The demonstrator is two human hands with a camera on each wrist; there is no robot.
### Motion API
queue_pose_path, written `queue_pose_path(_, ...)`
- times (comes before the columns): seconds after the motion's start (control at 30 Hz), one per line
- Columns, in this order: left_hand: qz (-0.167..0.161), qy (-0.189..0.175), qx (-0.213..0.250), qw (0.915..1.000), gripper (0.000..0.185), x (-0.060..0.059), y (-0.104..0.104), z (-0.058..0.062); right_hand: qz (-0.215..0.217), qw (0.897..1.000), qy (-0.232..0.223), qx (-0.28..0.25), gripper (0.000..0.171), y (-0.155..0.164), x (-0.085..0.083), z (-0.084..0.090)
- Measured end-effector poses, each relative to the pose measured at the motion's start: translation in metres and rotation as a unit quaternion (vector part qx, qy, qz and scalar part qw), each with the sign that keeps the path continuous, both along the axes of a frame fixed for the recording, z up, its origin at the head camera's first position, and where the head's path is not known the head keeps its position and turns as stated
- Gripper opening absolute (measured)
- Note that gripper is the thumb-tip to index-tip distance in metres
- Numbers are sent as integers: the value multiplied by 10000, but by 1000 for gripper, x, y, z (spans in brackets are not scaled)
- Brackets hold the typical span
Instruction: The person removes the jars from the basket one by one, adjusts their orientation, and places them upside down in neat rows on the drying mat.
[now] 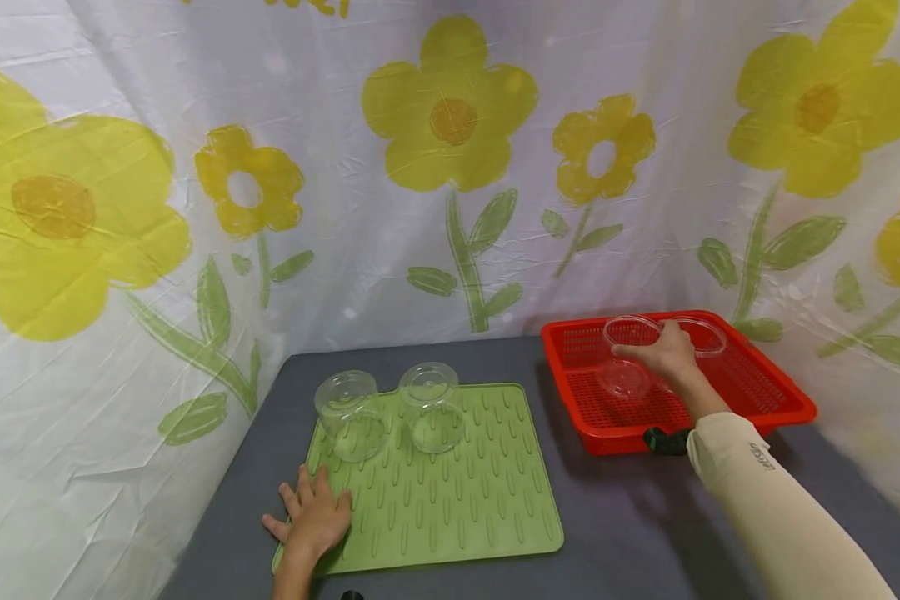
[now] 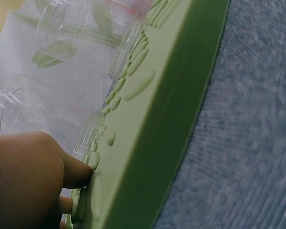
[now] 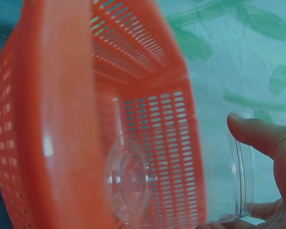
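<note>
My right hand [image 1: 665, 354] reaches into the red basket [image 1: 776, 400] and grips a clear plastic jar [image 1: 624, 379] near its rim. In the right wrist view, the thumb lies on one side of the jar's rim [image 3: 241, 176] and fingers show at the other. Beside it in the basket is a second clear jar [image 1: 708, 337], partly behind the hand. My left hand [image 1: 317, 517] rests with spread fingers on the left edge of the green ridged mat [image 1: 465, 508]. Two clear jars [image 1: 351, 417] [image 1: 431, 408] stand upside down at the mat's back left.
A dark grey cloth [image 1: 607, 517] covers the table under mat and basket. Hanging sheets [image 1: 330, 275] with painted yellow flowers enclose the back and sides. A dark green strap [image 1: 667, 442] circles the right wrist by the basket's front rim.
</note>
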State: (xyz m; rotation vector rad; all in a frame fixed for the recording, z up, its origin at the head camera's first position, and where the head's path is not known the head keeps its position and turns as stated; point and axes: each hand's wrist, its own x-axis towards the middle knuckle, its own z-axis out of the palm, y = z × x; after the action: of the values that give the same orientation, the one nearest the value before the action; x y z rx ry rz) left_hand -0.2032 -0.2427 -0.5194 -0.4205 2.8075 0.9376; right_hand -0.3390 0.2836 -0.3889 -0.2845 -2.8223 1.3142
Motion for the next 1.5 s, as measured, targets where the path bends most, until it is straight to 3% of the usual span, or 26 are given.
queue_pose_path(0.3,3,-26,-31,10000,76,2,-4,2,498,9974,506,-83,106,-9,13,25)
queue_pose_path(0.53,-32,26,6,10000,79,2,-10,3,930,9939,562,-169,112,-16,23,42)
queue_pose_path(0.67,-73,419,-19,9991,81,4,-14,11,1124,9914,583,-333,110,-23,30,52)
queue_pose_path(0.83,-149,1253,-274,9916,88,6,-13,34,1317,9892,554,-330,114,-34,38,66)
queue_pose_path(1.03,-424,2465,-63,9682,96,7,14,65,1592,9850,601,-291,112,-50,49,76)
queue_pose_path(1.17,-730,3367,378,9380,83,1,45,79,1785,9812,671,-308,108,-61,57,80)
queue_pose_path(1.27,-998,3973,882,9080,64,-6,69,86,1898,9792,704,-135,107,-68,61,84)
queue_pose_path(1.33,-1140,4179,1237,8928,55,-13,83,90,1975,9775,736,-71,107,-72,63,85)
queue_pose_path(1.4,-1299,4269,1460,8829,52,-19,96,94,2052,9756,782,-64,105,-76,64,86)
queue_pose_path(1.5,-1507,4181,1654,8804,56,-30,114,101,2162,9726,848,-116,103,-84,66,83)
